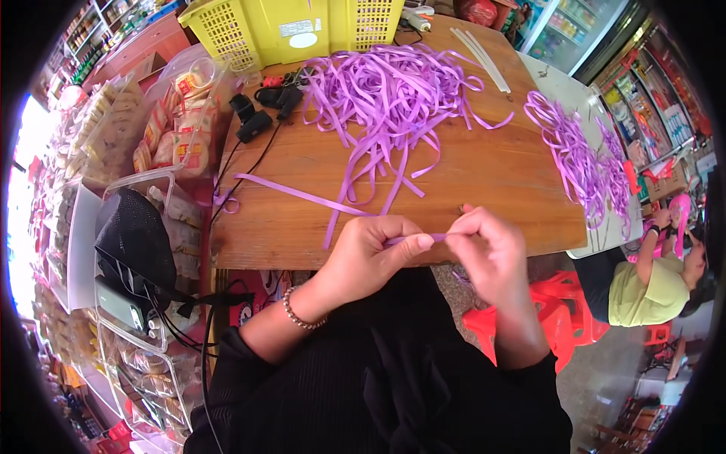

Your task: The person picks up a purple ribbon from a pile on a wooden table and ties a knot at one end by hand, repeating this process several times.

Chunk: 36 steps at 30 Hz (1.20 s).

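A purple ribbon [302, 195] stretches over the wooden table and runs into my left hand [376, 253], which wears a beaded bracelet on its wrist. Thumb and fingers of that hand pinch the ribbon close to its end. My right hand [490, 246] is closed at the fingertips on the short piece of ribbon that sticks out past the left thumb. Both hands are close together above the table's near edge. Beyond them lies a large tangled heap of purple ribbons [386, 91], with loose ends trailing toward me.
A yellow plastic crate [291, 34] stands behind the heap. More purple ribbons [578, 159] lie on a white table at right. Black clip-like devices with cables [253, 121] sit at left, beside clear bins of packaged food [185, 129]. A red stool [556, 303] and a seated person [650, 280] are at right.
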### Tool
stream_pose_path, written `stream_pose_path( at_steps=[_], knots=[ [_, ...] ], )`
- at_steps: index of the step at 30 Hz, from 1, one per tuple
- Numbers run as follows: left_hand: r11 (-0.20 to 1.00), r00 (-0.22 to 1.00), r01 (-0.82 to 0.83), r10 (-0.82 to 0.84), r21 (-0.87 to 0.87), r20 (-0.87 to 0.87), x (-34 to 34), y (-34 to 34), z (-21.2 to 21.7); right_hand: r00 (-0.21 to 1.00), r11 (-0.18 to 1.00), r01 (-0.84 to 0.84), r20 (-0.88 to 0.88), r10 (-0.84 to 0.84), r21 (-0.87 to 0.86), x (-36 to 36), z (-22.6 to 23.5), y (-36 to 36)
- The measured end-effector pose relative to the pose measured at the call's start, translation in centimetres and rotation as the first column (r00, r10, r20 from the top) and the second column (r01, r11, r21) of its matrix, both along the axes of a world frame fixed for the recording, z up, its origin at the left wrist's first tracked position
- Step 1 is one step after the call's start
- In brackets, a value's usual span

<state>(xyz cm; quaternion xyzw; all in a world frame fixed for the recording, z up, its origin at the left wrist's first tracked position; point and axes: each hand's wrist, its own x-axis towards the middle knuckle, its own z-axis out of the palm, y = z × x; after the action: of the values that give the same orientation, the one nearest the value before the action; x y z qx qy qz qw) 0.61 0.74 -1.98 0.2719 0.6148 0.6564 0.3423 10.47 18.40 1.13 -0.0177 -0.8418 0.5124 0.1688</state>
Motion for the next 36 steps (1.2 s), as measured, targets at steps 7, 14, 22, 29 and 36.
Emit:
stream_pose_path(
  at_steps=[7,14,22,29,36],
  knots=[
    [0.977,0.943,0.209,-0.193,0.031,-0.272,-5.8,-2.7,-0.1,0.997,0.620,-0.013,-0.058,-0.051,-0.784,1.3,0.3,11.3],
    [0.981,0.896,0.039,-0.118,-0.189,-0.428,-9.3,-5.7,-0.9,0.979,0.391,-0.052,-0.124,-0.162,-0.919,3.4,-2.7,21.2],
    [0.978,0.952,-0.170,0.132,-0.121,-0.275,-10.2,-8.9,-1.3,0.894,0.270,0.069,-0.061,-0.444,-0.960,8.1,-6.6,28.7],
    [0.973,0.979,-0.183,0.168,-0.138,-0.119,-10.8,-10.7,-2.5,0.826,0.193,0.141,0.008,-0.564,-0.971,10.9,-8.2,30.2],
    [0.866,0.863,-0.500,0.497,0.007,0.098,-10.0,-10.0,-2.6,0.715,0.246,0.229,-0.009,-0.699,-0.942,12.3,-5.9,26.8]
  ],
)
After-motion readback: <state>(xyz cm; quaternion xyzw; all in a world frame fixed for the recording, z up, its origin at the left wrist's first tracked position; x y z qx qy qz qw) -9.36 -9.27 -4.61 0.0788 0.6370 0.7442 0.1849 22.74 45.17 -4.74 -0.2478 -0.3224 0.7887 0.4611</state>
